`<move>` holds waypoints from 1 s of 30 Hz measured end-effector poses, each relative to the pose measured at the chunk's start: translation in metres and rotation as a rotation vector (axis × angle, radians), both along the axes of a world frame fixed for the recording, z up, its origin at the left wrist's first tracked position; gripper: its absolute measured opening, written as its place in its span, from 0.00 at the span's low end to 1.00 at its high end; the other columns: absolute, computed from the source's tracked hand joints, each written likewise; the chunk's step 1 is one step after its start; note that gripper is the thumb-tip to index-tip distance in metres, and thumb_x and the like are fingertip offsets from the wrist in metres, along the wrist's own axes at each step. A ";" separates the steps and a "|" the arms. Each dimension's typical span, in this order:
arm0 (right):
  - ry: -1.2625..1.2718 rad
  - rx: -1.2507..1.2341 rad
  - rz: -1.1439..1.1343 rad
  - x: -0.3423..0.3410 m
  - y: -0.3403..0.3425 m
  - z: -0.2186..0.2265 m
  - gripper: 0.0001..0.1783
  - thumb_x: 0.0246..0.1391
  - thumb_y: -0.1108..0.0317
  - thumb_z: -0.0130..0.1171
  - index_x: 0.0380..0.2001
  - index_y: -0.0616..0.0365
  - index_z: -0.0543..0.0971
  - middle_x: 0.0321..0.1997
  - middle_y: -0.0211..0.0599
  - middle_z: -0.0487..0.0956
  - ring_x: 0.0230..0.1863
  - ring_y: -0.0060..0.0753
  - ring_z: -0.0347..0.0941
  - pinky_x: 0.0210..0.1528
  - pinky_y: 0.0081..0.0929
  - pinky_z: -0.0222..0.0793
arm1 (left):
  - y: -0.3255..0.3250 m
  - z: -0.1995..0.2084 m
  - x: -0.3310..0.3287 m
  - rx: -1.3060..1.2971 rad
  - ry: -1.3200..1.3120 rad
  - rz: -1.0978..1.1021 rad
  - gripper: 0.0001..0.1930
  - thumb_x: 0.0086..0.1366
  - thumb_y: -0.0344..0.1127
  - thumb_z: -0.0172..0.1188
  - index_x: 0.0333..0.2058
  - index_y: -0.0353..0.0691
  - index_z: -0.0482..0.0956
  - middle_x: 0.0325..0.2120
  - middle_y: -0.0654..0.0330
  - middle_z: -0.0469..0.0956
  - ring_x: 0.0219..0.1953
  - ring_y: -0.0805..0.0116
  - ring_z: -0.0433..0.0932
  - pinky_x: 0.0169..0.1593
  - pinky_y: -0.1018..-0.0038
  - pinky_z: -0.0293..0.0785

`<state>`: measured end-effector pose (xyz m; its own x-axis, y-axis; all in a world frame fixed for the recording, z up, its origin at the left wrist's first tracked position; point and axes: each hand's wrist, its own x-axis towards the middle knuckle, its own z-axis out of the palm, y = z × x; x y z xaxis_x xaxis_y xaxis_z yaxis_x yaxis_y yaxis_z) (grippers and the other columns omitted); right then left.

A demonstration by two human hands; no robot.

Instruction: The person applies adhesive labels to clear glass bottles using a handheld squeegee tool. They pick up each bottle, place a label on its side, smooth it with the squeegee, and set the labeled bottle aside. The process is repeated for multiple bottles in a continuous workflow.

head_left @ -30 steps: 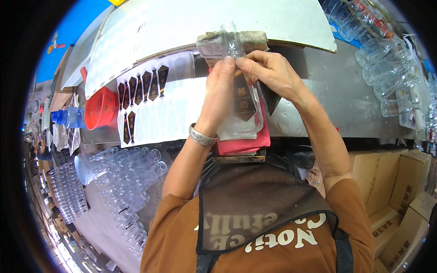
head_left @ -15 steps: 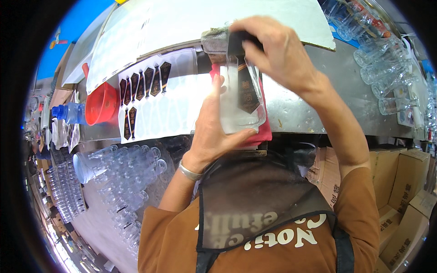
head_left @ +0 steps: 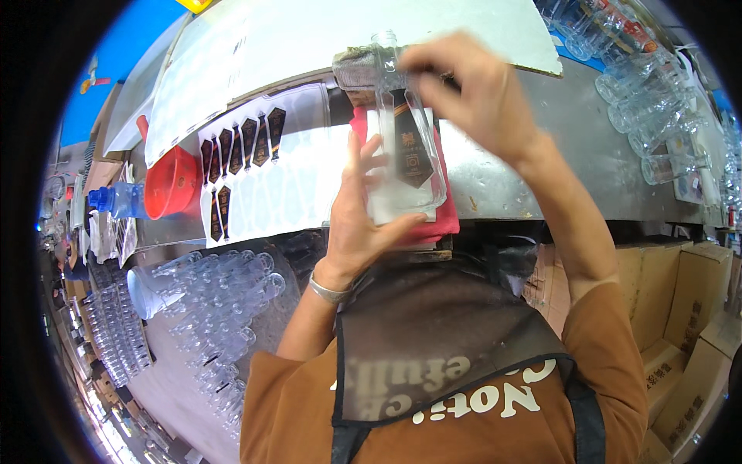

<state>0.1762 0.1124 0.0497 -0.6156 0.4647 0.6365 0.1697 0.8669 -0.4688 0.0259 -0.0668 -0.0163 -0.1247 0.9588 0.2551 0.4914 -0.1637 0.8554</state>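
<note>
Right hand uncovered the bottle neck over the metal worktop.

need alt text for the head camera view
The left hand steadies a clear bottle bearing a black tie-shaped label over pink cloth; the blurred right hand is near its neck. At left are a label sheet and red container.

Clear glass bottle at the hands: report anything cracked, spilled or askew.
Nothing stands out: the clear glass bottle shows no visible crack or nearby spill, and its black tie-shaped label runs lengthwise.
</note>
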 end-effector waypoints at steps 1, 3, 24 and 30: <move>0.006 0.031 0.149 0.003 -0.019 -0.012 0.11 0.49 0.77 0.63 0.39 0.59 0.82 0.40 0.40 0.83 0.39 0.42 0.80 0.43 0.33 0.78 | -0.003 -0.002 -0.002 -0.033 -0.027 0.004 0.67 0.46 0.37 0.82 0.74 0.37 0.37 0.65 0.43 0.65 0.60 0.57 0.72 0.58 0.65 0.73; -0.068 -0.067 0.375 0.016 -0.065 -0.010 0.09 0.46 0.73 0.65 0.34 0.57 0.82 0.33 0.40 0.81 0.39 0.44 0.79 0.44 0.37 0.75 | -0.006 -0.007 -0.006 -0.040 -0.069 -0.003 0.66 0.47 0.36 0.81 0.74 0.37 0.37 0.65 0.44 0.65 0.61 0.57 0.72 0.59 0.65 0.72; 0.118 -1.546 0.135 0.052 -0.051 -0.071 0.37 0.73 0.42 0.35 0.48 0.69 0.79 0.40 0.42 0.85 0.21 0.18 0.69 0.29 0.19 0.66 | 0.008 -0.004 0.016 0.041 -0.588 -0.060 0.49 0.54 0.33 0.73 0.69 0.28 0.52 0.64 0.43 0.65 0.67 0.54 0.64 0.68 0.63 0.61; -0.339 -0.839 -0.147 0.045 -0.084 -0.014 0.21 0.59 0.63 0.62 0.50 0.67 0.79 0.38 0.51 0.85 0.29 0.37 0.82 0.34 0.29 0.74 | -0.002 -0.019 0.000 0.073 0.193 0.023 0.51 0.55 0.43 0.74 0.71 0.36 0.53 0.71 0.39 0.53 0.70 0.40 0.57 0.70 0.58 0.57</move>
<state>0.2212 0.0280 0.0357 -0.6056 0.7817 -0.1490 0.4946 0.2230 -0.8400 0.0260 -0.0686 -0.0355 -0.0884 0.9345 0.3448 0.6490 -0.2086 0.7317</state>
